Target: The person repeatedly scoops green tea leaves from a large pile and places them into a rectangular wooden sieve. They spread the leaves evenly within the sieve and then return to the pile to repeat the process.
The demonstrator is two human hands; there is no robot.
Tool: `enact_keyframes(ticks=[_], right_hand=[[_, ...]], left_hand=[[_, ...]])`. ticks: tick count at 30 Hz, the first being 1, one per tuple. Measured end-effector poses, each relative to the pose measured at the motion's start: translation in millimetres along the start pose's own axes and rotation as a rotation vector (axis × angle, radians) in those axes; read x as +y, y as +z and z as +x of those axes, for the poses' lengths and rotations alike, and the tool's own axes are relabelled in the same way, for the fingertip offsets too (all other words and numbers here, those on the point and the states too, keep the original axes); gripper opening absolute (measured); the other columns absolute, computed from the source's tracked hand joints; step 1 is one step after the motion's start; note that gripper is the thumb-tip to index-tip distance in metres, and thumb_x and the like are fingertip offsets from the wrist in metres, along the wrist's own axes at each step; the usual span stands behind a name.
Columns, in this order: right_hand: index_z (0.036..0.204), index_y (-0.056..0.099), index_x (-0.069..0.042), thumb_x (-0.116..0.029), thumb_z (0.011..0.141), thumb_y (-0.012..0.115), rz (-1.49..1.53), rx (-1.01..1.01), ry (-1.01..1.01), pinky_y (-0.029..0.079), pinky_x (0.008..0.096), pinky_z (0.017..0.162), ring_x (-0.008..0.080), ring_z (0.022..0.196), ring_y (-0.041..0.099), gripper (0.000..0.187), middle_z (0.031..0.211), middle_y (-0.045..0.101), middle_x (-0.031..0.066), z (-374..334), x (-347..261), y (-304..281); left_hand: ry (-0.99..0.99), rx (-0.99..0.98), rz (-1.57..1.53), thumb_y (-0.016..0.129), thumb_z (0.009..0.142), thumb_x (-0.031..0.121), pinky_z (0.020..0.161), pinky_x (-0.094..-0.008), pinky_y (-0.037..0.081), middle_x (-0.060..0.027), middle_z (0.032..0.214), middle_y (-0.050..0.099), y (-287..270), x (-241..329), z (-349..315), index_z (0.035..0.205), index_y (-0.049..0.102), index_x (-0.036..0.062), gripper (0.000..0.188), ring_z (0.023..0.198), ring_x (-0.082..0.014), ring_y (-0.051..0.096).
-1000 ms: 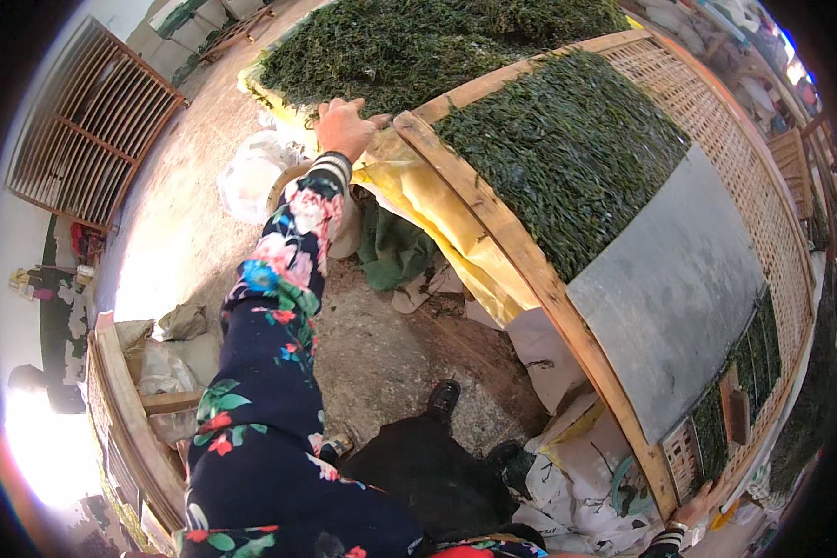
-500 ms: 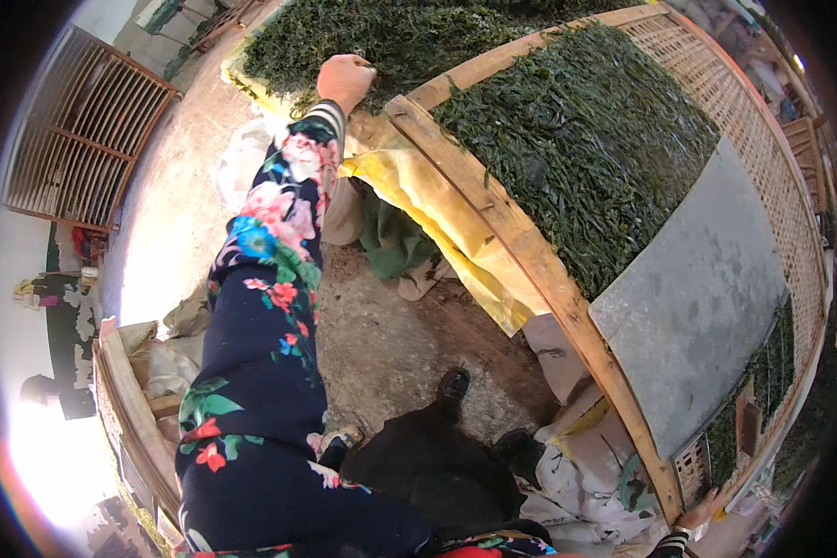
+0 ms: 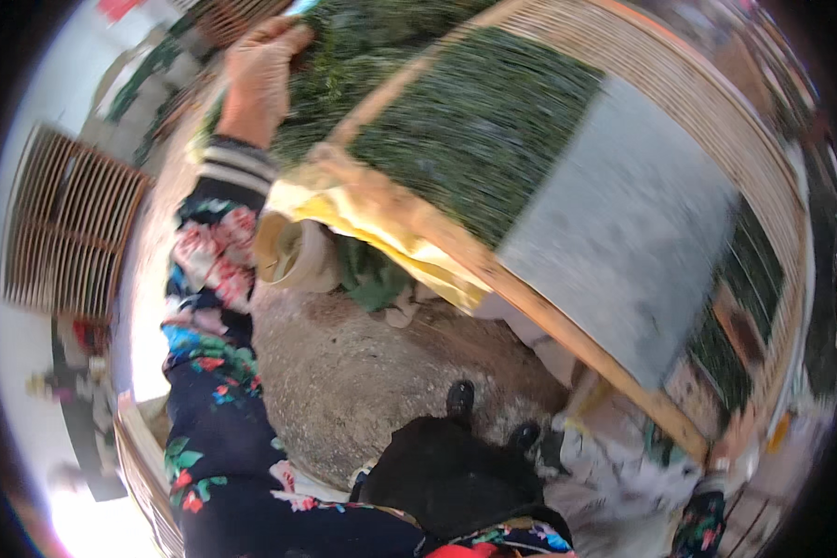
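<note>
My left hand (image 3: pixel 259 82) is at the edge of a heap of dark green seaweed-like strands (image 3: pixel 339 88), its fingers curled together; what they hold, if anything, I cannot make out. My right hand (image 3: pixel 737 435) grips the near right corner of a wooden-framed rack (image 3: pixel 535 302) with a slatted bed. On the rack lies a layer of the green strands (image 3: pixel 474 126). A flat grey sheet (image 3: pixel 628 228) covers part of the bed beside them. Nearer my right hand, a small wooden block (image 3: pixel 739 325) rests on more strands.
Yellow sheeting (image 3: pixel 391 232) hangs under the rack's edge. Below it stand a pale bucket (image 3: pixel 293 253) and a green cloth bundle (image 3: pixel 372 274). White sacks (image 3: pixel 614 474) lie at lower right. A slatted rack (image 3: pixel 74 228) leans at the left wall.
My left hand has moved left and up along the heap. The view has shifted, so the rack sits farther left and the bucket shows more. My right hand stays at the rack's corner.
</note>
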State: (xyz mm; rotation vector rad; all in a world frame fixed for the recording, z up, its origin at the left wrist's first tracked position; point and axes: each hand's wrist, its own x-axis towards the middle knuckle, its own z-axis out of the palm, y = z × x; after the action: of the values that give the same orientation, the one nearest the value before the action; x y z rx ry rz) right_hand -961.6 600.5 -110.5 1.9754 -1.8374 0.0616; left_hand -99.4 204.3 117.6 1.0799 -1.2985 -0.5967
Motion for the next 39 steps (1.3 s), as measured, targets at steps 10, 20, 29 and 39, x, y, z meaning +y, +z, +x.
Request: enact_keyframes(ticks=[10,20,29,39], right_hand=[[0.136,0.061,-0.005,-0.037,0.103,0.051,0.448,0.094,0.523,0.040,0.0470,0.109,0.0396,0.124,0.054,0.047,0.129,0.064,0.0211,62.6,-69.9,-30.6],[0.134,0.062,-0.013,-0.060,0.102,0.043,0.461,0.131,0.549,0.039,0.0524,0.101,0.0336,0.124,0.053,0.060,0.127,0.066,0.0114,65.8,-73.5,-31.3],[0.134,0.062,-0.010,-0.062,0.101,0.044,0.484,0.120,0.562,0.037,0.0546,0.101,0.0348,0.125,0.051,0.064,0.127,0.066,0.0132,68.0,-76.3,-35.1],[0.136,0.061,-0.007,-0.064,0.101,0.041,0.488,0.100,0.573,0.035,0.0574,0.102,0.0368,0.127,0.048,0.069,0.130,0.064,0.0149,68.2,-83.1,-39.5]], left_hand=[[0.093,-0.563,-0.262,0.064,0.100,0.005,0.088,-0.0305,0.056,-0.0105,0.116,0.072,285.5,78.7,-125.5,0.125,0.068,-0.0037,0.026,0.102,-0.0172,0.069],[0.009,-0.991,0.052,0.081,0.083,0.008,0.067,-0.0239,0.053,-0.0026,0.081,0.073,492.9,93.4,-307.5,0.106,0.078,0.0009,0.025,0.073,-0.0077,0.065],[0.657,-1.009,0.397,0.079,0.081,0.014,0.084,-0.0389,0.056,-0.0100,0.106,0.068,495.3,86.2,-346.5,0.113,0.074,0.0054,0.034,0.097,-0.0289,0.066],[0.992,-1.051,0.393,0.082,0.075,0.026,0.090,-0.0458,0.049,-0.0095,0.113,0.063,496.7,82.4,-350.3,0.113,0.072,0.0075,0.043,0.109,-0.0307,0.058]])
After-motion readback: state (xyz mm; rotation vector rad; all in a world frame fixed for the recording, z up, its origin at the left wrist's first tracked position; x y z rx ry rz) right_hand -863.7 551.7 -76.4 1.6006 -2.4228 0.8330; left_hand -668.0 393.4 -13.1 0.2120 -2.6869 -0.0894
